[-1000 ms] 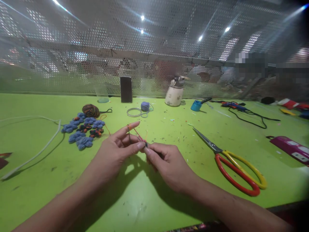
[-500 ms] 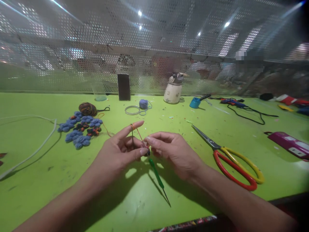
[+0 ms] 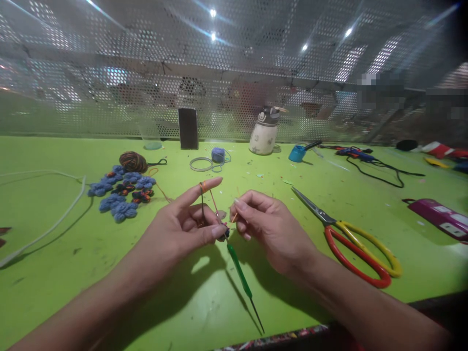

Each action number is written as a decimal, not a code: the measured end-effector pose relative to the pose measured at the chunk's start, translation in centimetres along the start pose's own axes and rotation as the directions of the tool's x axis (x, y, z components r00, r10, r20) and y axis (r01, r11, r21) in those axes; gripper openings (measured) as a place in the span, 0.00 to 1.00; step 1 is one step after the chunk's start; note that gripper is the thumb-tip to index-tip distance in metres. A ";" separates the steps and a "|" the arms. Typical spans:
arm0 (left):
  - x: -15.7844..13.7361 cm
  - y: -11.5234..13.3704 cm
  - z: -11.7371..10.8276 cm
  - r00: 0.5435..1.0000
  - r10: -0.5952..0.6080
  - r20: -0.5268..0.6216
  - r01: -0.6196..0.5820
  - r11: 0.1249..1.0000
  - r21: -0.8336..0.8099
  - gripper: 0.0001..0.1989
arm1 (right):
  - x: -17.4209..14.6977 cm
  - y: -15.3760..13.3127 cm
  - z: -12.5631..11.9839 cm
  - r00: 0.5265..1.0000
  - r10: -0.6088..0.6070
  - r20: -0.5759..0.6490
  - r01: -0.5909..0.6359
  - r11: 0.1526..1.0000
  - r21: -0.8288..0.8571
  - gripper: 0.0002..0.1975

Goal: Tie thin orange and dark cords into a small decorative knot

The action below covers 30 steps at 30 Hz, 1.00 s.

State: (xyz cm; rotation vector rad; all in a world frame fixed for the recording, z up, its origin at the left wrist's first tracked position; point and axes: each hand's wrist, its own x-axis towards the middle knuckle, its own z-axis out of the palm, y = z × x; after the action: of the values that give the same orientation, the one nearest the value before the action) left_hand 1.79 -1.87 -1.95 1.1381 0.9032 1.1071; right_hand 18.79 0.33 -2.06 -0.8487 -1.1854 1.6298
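Observation:
My left hand (image 3: 183, 226) is raised over the green table (image 3: 109, 273), with orange yarn (image 3: 210, 197) looped round its outstretched index finger. Its thumb and middle finger pinch a small dark knot of crochet work at the head of a green crochet hook (image 3: 239, 268), which hangs down from there toward me. My right hand (image 3: 266, 226) is just right of the knot and pinches the loose orange yarn end between thumb and forefinger.
Blue crocheted flowers (image 3: 120, 192) and a dark yarn ball (image 3: 132, 161) lie at the left, with a white cord (image 3: 54, 222) beyond. Red-and-yellow scissors (image 3: 351, 241) lie at the right. A phone (image 3: 187, 128), a bottle (image 3: 263, 131), a blue yarn ball (image 3: 218, 154) and a pink box (image 3: 437, 217) stand farther off.
My right hand has let go of the crochet hook and taken the orange yarn end instead. The hook now hangs from the knot that my left hand pinches.

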 end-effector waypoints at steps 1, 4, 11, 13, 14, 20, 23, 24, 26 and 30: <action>0.0 0.0 0.1 1.000 0.003 0.003 -0.003 1.000 -0.004 0.34 | 0.0 0.0 0.0 1.000 -0.003 -0.003 0.003 1.000 0.002 0.12; -0.2 0.1 0.3 1.000 0.014 -0.014 -0.015 1.000 -0.015 0.34 | -0.1 -0.2 0.0 1.000 -0.013 -0.012 0.014 1.000 0.016 0.11; -0.5 0.7 0.8 0.997 0.039 -0.074 -0.043 0.997 -0.056 0.35 | -0.8 -0.7 0.3 0.991 -0.089 0.097 0.067 0.976 0.208 0.08; -0.6 0.8 0.9 0.997 0.042 -0.059 -0.046 0.997 -0.067 0.35 | -1.0 -0.8 0.4 0.983 -0.113 0.145 0.075 0.967 0.243 0.09; -0.6 0.9 1.0 0.998 0.044 -0.054 -0.048 0.996 -0.075 0.35 | -1.1 -0.8 0.5 0.980 -0.114 0.161 0.072 0.967 0.246 0.09; -0.7 0.5 1.0 0.999 0.035 -0.027 -0.038 0.993 -0.115 0.35 | -1.4 -0.9 0.7 0.986 -0.041 0.159 0.015 0.986 0.165 0.11; -0.7 0.1 0.8 1.000 0.030 -0.009 -0.031 0.993 -0.118 0.33 | -1.4 -1.0 0.6 0.987 -0.037 0.156 0.018 0.993 0.120 0.11; -0.7 0.0 0.8 1.000 0.023 -0.002 -0.023 0.993 -0.116 0.33 | -1.4 -1.0 0.6 0.987 -0.037 0.155 0.020 0.994 0.108 0.11; -0.6 -0.1 0.7 1.000 0.013 0.013 -0.011 0.994 -0.109 0.33 | -1.2 -1.0 0.5 0.988 -0.039 0.151 0.026 0.996 0.090 0.11; -0.3 -0.4 0.5 1.000 0.003 0.030 0.000 0.995 -0.095 0.36 | -0.8 -0.7 0.3 0.991 -0.046 0.129 0.037 0.996 0.078 0.11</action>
State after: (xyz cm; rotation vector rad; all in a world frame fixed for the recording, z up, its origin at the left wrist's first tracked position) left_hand 2.23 -2.33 -2.22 1.0747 0.8179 1.1193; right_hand 18.98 -0.43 -1.32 -0.6745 -1.2154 1.7059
